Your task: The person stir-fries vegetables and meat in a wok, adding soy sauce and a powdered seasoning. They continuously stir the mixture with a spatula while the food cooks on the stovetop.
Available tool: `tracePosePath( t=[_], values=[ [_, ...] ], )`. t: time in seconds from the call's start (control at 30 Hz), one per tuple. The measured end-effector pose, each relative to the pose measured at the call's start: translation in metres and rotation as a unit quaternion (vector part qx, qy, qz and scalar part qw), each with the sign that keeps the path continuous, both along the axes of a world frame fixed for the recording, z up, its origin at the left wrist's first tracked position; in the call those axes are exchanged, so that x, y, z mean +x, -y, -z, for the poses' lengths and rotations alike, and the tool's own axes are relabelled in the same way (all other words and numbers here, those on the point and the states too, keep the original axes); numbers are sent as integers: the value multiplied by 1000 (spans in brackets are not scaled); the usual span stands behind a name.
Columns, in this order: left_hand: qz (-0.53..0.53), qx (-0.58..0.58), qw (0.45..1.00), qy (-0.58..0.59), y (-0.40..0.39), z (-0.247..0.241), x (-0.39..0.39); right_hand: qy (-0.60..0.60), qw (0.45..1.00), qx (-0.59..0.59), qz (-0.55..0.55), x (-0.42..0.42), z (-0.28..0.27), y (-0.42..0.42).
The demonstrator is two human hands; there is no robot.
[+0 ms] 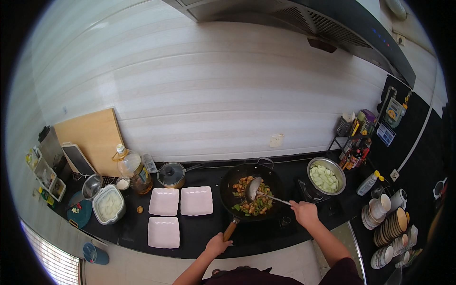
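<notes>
A dark wok (pixel 228 194) sits on the black counter's hob, and my left hand (pixel 218 245) grips its wooden handle (pixel 231 229). Inside lies a mix of browned meat pieces and chopped green peppers (pixel 262 206). My right hand (pixel 304 212) holds the metal handle of a ladle (pixel 253 188), whose bowl rests over the food in the wok. To the left of the wok are three pale pink square plates (pixel 196 200), with no food on them. A steel bowl of sliced pale green vegetable (pixel 323 178) stands right of the wok, by the second burner (pixel 310 192).
A lidded saucepan (pixel 171 175), a large oil bottle (pixel 135 172) and a white basket (pixel 107 221) of pale slices stand left. Stacked bowls (pixel 391 224) and a seasoning bottle (pixel 368 182) are at right. The range hood (pixel 302 21) hangs above.
</notes>
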State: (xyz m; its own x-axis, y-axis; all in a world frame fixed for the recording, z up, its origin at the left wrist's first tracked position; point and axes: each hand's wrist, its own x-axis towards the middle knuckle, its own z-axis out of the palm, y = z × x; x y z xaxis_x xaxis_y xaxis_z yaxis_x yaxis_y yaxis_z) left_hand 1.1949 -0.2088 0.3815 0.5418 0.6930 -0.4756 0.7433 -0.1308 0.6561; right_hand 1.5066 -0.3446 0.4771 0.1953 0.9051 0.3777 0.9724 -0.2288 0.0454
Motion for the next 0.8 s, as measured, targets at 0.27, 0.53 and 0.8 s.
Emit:
tracePosePath(
  t=[0.27, 0.53, 0.8],
  values=[
    [12, 22, 1000, 5, 0, 9, 1, -53, 996, 65, -31, -30, 37, -53],
    [8, 8, 1000, -4, 0, -1, 0, -4, 998, -64, 17, 3, 22, -1],
    [20, -12, 999, -22, -5, 6, 2, 6, 999, -9, 51, 11, -42, 59]
  ],
)
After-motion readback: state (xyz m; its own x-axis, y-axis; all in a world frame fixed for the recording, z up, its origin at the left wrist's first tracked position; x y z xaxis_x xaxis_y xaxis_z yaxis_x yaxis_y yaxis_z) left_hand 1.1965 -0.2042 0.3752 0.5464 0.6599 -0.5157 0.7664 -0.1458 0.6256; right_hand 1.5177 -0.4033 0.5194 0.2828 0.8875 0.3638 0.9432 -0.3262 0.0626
